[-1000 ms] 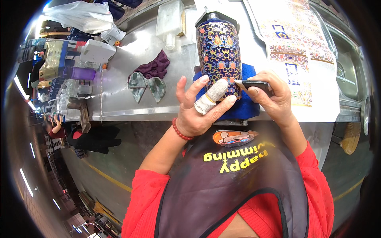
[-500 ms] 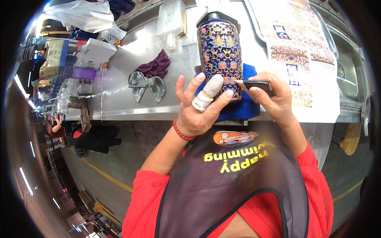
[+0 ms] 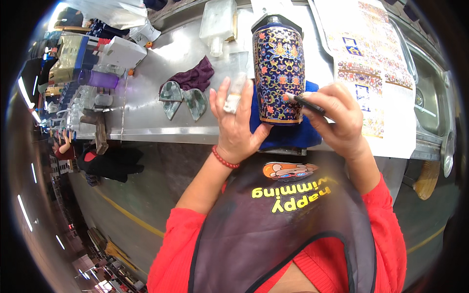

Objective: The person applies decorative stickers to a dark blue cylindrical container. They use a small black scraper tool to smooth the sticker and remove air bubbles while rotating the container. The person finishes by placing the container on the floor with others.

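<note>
A dark blue vase (image 3: 278,73) covered in a colourful floral pattern lies on its side, its neck pointing away from me. Beneath its near end is a folded blue towel (image 3: 289,139). My left hand (image 3: 237,127) is open at the vase's left, fingers spread and raised, the thumb near its base; one finger wears a pale wrapping. In my right hand (image 3: 342,119) is a small black tool (image 3: 310,104) with a pale tip, pinched between thumb and fingers. That tip is at the vase's lower right side; whether it touches the surface I cannot tell.
Left on the metal table (image 3: 151,107) lie a purple cloth (image 3: 194,77) and camouflage-patterned fabric pieces (image 3: 195,105). A clear rectangular bottle (image 3: 215,24) is behind them. Printed pattern sheets (image 3: 373,83) cover the right side, beside a metal sink (image 3: 430,97). Bottles, including a purple one (image 3: 97,79), stand far left.
My left hand has lifted off the vase and moved left, its fingers opening upward. The right hand has turned the black tool, whose tip is now lower left on the vase.
</note>
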Motion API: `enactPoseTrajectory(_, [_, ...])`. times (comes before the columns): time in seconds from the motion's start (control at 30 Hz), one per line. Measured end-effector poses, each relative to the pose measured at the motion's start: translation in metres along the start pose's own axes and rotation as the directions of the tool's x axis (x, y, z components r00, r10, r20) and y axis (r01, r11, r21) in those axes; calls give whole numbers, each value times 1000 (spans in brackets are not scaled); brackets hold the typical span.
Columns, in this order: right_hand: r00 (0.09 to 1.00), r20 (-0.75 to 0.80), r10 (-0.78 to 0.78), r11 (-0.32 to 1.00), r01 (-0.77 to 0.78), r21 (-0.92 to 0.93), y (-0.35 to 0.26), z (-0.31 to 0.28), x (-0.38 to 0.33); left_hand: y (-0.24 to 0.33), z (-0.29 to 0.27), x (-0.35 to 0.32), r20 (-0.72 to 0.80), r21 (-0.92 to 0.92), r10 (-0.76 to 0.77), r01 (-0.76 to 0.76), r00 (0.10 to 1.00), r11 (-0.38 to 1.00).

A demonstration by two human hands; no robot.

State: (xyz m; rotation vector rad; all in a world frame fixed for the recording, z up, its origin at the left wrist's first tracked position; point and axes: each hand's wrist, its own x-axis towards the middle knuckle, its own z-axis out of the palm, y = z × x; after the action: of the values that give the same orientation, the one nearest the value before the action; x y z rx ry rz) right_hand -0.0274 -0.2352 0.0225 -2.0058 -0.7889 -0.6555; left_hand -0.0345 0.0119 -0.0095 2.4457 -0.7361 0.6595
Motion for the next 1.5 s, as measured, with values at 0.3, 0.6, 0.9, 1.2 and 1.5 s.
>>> enactPoseTrajectory(0.3, [960,184,-212,967,234,-106,-24,-10,16,7,-15,19,19,222,95,-97,995,970])
enactPoseTrajectory(0.6, [937,294,-191,982,180,64,-24,-4,6,2,4,16,-3,45,29,-29,1000,999])
enactPoseTrajectory(0.9, [887,365,-285,956,235,176,-33,2,9,-3,6,13,3,-33,20,-20,1000,999])
enactPoseTrajectory(1.2, [990,124,-74,982,94,-165,-34,-1,10,5,-6,24,27,140,89,-92,996,986])
enactPoseTrajectory(1.5, [947,314,-72,979,127,-159,-34,3,1,-13,5,10,144,-281,20,22,989,959])
